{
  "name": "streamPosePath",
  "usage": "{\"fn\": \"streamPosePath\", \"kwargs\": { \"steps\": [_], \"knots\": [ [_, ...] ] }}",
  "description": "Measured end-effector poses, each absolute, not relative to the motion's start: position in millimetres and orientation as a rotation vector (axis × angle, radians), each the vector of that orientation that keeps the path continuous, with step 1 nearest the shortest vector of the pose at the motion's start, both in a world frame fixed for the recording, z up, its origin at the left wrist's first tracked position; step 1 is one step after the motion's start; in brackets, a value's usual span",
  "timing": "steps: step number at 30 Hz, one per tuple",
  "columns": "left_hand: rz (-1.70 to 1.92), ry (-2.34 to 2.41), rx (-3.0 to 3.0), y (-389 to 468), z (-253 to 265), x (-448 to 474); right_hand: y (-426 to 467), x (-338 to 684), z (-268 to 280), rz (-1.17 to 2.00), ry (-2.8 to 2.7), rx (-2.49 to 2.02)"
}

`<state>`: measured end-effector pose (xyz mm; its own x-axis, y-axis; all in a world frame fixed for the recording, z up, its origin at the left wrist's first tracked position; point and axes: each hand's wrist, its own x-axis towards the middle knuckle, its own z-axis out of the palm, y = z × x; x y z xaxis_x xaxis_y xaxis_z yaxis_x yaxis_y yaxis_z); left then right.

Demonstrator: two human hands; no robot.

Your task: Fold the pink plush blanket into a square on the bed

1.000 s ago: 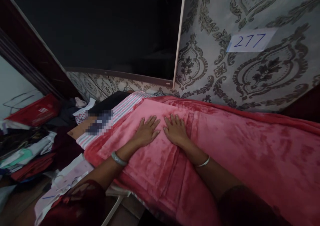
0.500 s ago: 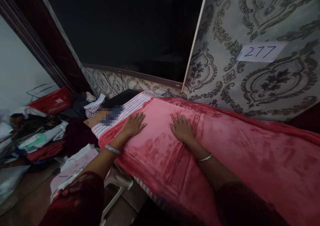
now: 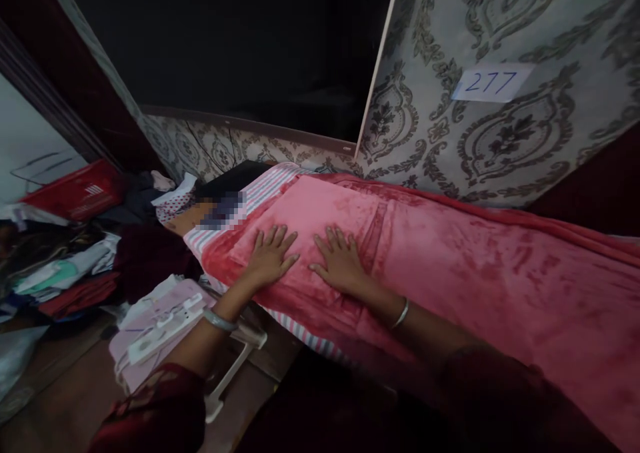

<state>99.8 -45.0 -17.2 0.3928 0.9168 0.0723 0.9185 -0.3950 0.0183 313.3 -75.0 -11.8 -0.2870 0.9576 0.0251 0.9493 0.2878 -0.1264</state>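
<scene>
A folded pink plush cloth (image 3: 325,203) lies flat on a larger pink plush blanket (image 3: 480,273). My left hand (image 3: 270,256) rests palm down on the left part of the folded cloth, fingers spread. To its right, my right hand (image 3: 341,259) presses flat on the same cloth, also with fingers apart. Nothing is held in either hand. Beneath the pink layers, a striped cloth (image 3: 273,181) sticks out at the far left end and along the near edge.
A large dark screen (image 3: 240,46) stands behind, beside a patterned wall with a paper marked 277 (image 3: 493,83). Piled clothes (image 3: 75,273) and a red bag (image 3: 80,189) are at the left. A white power strip (image 3: 167,329) rests on a pink seat near my left forearm.
Both hands have slid nearer to me over the folded cloth and come closer together. The cloth's near part looks smoother. The view has shifted slightly, and the power strip now shows.
</scene>
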Motion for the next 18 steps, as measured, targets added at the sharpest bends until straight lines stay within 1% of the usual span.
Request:
{"fn": "streamPosePath", "kwargs": {
  "steps": [5,11,14,18],
  "knots": [
    [-0.090,-1.734,-2.584,-43.7,-18.1,96.2,-76.9,316.7,-22.4,0.108,-2.429,-1.790],
    [-0.098,-1.716,-2.552,-37.9,-16.5,96.2,-70.0,325.6,1.2,0.241,-2.449,-1.690],
    [-0.132,-1.691,-2.540,-32.9,-18.3,93.4,-78.4,357.6,20.3,0.301,-2.397,-1.599],
    [-0.283,-1.698,-2.549,-30.8,-15.8,89.1,-123.6,443.4,28.1,0.237,-1.975,-1.710]
  ]
}}
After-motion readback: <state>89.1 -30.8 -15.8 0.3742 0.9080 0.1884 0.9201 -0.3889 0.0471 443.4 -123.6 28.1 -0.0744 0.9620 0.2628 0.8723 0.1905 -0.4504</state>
